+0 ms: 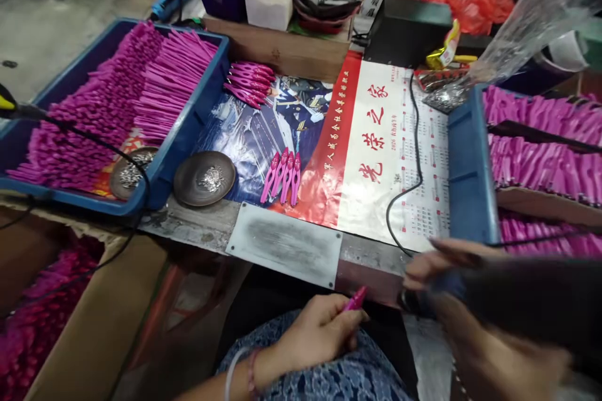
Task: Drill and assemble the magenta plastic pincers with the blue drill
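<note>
My left hand (320,329) is closed round a small pink plastic piece (356,298), whose tip sticks out toward my right hand. My right hand (451,301) is wrapped round a dark corded power tool (517,294), blurred by motion, with its tip close to the pink piece. Both hands are low, over my lap in front of the table's edge. Several finished pink pieces (282,177) lie side by side on the calendar poster (376,144).
A blue tray (188,131) of pink parts stands at the left, another blue tray (465,169) at the right. Two round dishes of small metal bits (205,178) (130,173) sit nearby. A metal plate (285,243) lies at the table edge. Cardboard boxes of pink parts (42,319) stand below left.
</note>
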Action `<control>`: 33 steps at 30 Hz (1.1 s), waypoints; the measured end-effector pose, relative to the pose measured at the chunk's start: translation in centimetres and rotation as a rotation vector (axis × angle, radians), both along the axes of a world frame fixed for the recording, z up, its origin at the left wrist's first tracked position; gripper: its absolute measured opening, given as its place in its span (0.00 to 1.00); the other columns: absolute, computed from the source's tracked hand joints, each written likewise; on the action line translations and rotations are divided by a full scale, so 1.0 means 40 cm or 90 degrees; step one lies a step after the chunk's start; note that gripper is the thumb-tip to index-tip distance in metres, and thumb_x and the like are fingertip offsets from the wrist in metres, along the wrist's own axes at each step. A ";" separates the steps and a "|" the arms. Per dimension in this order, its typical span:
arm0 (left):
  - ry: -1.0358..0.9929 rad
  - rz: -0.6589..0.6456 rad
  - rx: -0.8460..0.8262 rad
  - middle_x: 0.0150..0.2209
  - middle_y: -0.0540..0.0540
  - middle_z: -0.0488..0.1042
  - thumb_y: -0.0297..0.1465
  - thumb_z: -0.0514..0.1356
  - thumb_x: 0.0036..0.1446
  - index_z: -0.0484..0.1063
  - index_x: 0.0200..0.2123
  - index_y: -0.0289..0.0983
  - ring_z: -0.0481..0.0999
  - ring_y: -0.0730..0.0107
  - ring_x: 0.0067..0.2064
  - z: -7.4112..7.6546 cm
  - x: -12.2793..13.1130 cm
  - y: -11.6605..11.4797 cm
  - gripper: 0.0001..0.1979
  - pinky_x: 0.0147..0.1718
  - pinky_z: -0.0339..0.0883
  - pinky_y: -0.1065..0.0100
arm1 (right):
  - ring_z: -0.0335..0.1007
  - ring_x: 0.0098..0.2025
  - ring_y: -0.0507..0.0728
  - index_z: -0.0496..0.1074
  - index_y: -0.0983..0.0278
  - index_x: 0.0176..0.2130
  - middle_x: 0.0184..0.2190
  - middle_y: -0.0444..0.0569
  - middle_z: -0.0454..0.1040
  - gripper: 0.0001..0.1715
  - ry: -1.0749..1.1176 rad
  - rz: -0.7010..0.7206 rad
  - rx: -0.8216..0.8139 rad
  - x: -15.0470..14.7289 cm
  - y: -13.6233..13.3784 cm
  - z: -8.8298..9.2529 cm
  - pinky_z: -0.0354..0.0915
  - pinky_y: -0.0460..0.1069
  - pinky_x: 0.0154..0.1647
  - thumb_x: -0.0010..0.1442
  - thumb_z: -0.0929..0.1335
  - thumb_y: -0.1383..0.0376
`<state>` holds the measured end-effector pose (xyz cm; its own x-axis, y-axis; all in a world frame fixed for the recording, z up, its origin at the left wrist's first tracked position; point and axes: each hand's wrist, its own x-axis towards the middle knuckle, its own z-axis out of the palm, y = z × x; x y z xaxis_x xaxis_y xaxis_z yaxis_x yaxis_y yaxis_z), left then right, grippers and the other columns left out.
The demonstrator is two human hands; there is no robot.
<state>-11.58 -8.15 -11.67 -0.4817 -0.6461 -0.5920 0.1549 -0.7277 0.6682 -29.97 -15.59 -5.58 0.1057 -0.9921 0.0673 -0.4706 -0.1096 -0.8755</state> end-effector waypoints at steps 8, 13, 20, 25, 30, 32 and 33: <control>-0.126 0.091 -0.227 0.36 0.46 0.66 0.37 0.53 0.64 0.74 0.40 0.33 0.70 0.74 0.34 0.103 0.078 -0.038 0.15 0.34 0.66 0.72 | 0.71 0.37 0.63 0.64 0.65 0.41 0.34 0.51 0.71 0.26 0.659 0.117 -0.052 0.117 -0.116 -0.076 0.56 0.48 0.27 0.57 0.75 0.50; -0.055 0.290 -0.069 0.28 0.48 0.70 0.37 0.68 0.51 0.78 0.33 0.33 0.65 0.78 0.29 0.085 0.091 -0.073 0.12 0.28 0.60 0.77 | 0.67 0.41 0.65 0.65 0.67 0.41 0.38 0.57 0.69 0.21 0.646 0.113 -0.100 0.141 -0.147 -0.122 0.58 0.49 0.32 0.63 0.69 0.52; -0.039 0.344 -0.036 0.20 0.52 0.63 0.39 0.70 0.48 0.77 0.28 0.32 0.58 0.83 0.21 0.098 0.092 -0.099 0.14 0.20 0.52 0.78 | 0.64 0.44 0.61 0.66 0.65 0.50 0.41 0.54 0.67 0.21 0.396 0.189 -0.122 0.125 -0.062 -0.062 0.61 0.54 0.46 0.72 0.57 0.53; -0.088 0.271 -0.128 0.24 0.53 0.59 0.38 0.65 0.55 0.74 0.26 0.33 0.57 0.82 0.24 0.082 0.085 -0.095 0.14 0.22 0.50 0.76 | 0.66 0.40 0.53 0.73 0.65 0.38 0.38 0.47 0.72 0.17 -0.208 0.372 0.282 0.154 0.050 -0.061 0.62 0.45 0.44 0.70 0.63 0.56; -0.201 0.138 -0.242 0.26 0.51 0.57 0.36 0.58 0.62 0.69 0.22 0.32 0.59 0.77 0.30 0.067 0.094 -0.070 0.18 0.30 0.54 0.74 | 0.62 0.30 0.51 0.70 0.69 0.25 0.26 0.47 0.70 0.26 -0.261 0.321 0.350 0.169 0.078 -0.104 0.57 0.44 0.33 0.64 0.68 0.52; -0.226 0.102 -0.252 0.26 0.51 0.57 0.37 0.57 0.62 0.66 0.21 0.33 0.59 0.77 0.30 0.069 0.098 -0.062 0.19 0.30 0.53 0.73 | 0.59 0.28 0.50 0.70 0.70 0.23 0.24 0.46 0.67 0.27 -0.267 0.329 0.375 0.168 0.082 -0.115 0.55 0.44 0.30 0.63 0.68 0.52; -0.236 0.091 -0.254 0.26 0.51 0.57 0.37 0.56 0.63 0.65 0.21 0.33 0.59 0.76 0.30 0.070 0.099 -0.059 0.20 0.30 0.53 0.73 | 0.58 0.27 0.50 0.69 0.70 0.23 0.23 0.45 0.66 0.27 -0.269 0.332 0.387 0.169 0.084 -0.120 0.54 0.44 0.29 0.62 0.69 0.52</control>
